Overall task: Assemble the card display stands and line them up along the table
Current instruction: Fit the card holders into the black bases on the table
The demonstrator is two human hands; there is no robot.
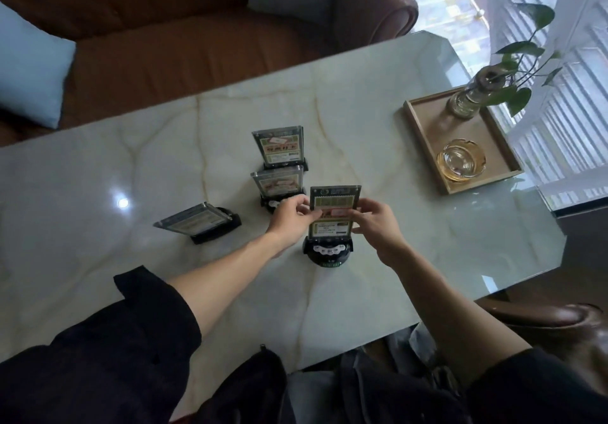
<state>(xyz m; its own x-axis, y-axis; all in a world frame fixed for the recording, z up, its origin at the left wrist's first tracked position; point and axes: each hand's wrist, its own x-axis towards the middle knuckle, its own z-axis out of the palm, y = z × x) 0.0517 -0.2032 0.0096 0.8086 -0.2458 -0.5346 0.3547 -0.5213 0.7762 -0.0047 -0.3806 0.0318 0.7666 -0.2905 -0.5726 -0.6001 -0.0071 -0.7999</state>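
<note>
Nearest to me, both forearms reach out from black sleeves over the pale marble table (378, 278). My left hand (289, 218) pinches the left edge of the card holder (334, 213), thumb and fingertips closed on it at about mid-height. My right hand (375, 218) grips the right edge at the same level, fingers curled round the panel. The card holder stands upright, its lower edge seated in the black base (328, 252), which rests on the table directly in front of me; white buttons show on the front of that base.

Just beyond my left hand stands the second stand (278, 185), upright on its own black base, partly hidden by my fingers. Behind it, a little farther from me, is the third stand (279, 147), also upright, panel facing me. These two sit one behind the other, close together, with the held one just to their right and nearer.

To the left, apart from that group, the fourth stand (197, 221) lies tipped over, its panel tilted nearly flat and its black base at the right end.

Farther right, well apart from the stands, a wooden tray (424, 147) holds an amber glass ashtray (460, 160) and a glass bottle (465, 102) with a leafy green plant (523, 58).

Beyond the table's far edge is a brown leather sofa (164, 54) with a light blue cushion (29, 68).
</note>
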